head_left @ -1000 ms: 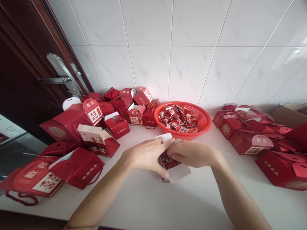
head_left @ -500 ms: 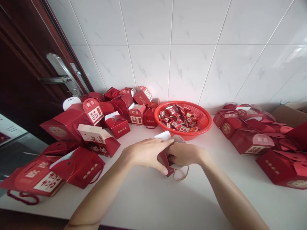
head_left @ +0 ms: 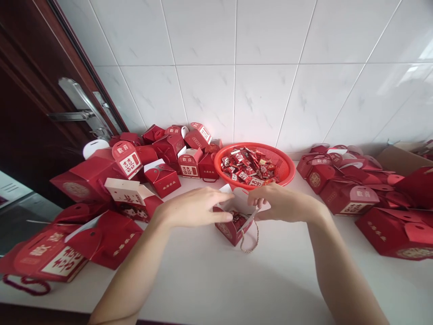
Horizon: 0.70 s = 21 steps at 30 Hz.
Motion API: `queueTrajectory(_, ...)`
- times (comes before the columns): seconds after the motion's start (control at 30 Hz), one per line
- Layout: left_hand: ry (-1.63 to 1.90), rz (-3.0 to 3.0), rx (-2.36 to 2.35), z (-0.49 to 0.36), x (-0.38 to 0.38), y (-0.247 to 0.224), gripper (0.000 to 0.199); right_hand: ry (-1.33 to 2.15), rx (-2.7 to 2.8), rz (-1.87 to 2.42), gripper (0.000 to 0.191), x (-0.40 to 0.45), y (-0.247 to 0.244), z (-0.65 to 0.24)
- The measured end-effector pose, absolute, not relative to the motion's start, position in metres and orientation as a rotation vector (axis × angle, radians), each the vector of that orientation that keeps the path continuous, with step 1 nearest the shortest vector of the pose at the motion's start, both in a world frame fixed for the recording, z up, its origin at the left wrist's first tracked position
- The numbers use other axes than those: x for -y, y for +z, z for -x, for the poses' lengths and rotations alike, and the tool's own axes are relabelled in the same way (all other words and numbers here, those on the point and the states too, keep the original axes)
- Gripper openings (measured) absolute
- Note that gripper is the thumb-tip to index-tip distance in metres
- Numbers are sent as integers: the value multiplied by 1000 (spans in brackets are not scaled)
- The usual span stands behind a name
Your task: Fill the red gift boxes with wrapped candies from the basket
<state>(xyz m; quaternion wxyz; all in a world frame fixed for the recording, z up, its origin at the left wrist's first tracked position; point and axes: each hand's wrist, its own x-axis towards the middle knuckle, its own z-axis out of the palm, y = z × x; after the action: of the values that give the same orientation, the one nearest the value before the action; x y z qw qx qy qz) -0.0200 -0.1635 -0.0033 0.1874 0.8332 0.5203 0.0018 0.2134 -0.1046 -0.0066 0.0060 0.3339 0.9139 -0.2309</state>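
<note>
A small red gift box (head_left: 233,232) stands with its top open on the white table, showing its white inside. Red-wrapped candies (head_left: 238,218) lie in it, and a twisted cord handle (head_left: 252,246) loops down at its right front. My left hand (head_left: 194,208) is at the box's left side, thumb and fingers stretched out and apart, the thumb over the near left edge. On the other side my right hand (head_left: 284,205) has its fingers curled around the raised right flap, the thumb below. Just behind stands a red plastic basket (head_left: 286,174) holding many wrapped candies (head_left: 248,164).
More red gift boxes crowd the left, one with a patterned front (head_left: 130,198), another nearest the front edge (head_left: 50,253). Further boxes (head_left: 389,232) stand at the right, before a brown carton (head_left: 394,158). A tiled wall (head_left: 264,99) rises behind; a door handle (head_left: 72,116) is at left.
My right hand has come up out of the box and moved right to its flap, uncovering the candies inside. My left hand has shifted slightly left. The view has turned a little right.
</note>
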Motion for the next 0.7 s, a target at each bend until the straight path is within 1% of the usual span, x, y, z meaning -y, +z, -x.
queueTrajectory(0.1, 130, -2350, -1601, 26, 162, -5, 38, -651, -2886, -1124, 5, 102, -11, -210)
queueTrajectory(0.17, 115, -2306, -1733, 28, 161, -6, 41, -604, -2882, -1161, 4, 101, -14, -206)
queueTrajectory(0.23, 39, -2238, -1832, 29, 160, -6, 49, -546, -2879, -1218, 6, 100, -16, -203)
queueTrajectory(0.3, -9, -2199, -1854, 30, 159, -6, 53, -469, -2870, -1295, 13, 100, -18, -200)
queueTrajectory(0.37, 23, -2227, -1803, 30, 158, -6, 46, -369, -2846, -1360, 21, 101, -19, -197)
queueTrajectory(0.47, 88, -2325, -1634, 29, 157, -8, 34, -262, -2785, -1414, 26, 102, -19, -194)
queueTrajectory(0.57, 90, -2397, -1517, 24, 155, -12, 38, -240, -2762, -1461, 28, 104, -19, -193)
queueTrajectory(0.7, 50, -2426, -1483, 17, 154, -14, 44, -227, -2771, -1463, 36, 103, -20, -194)
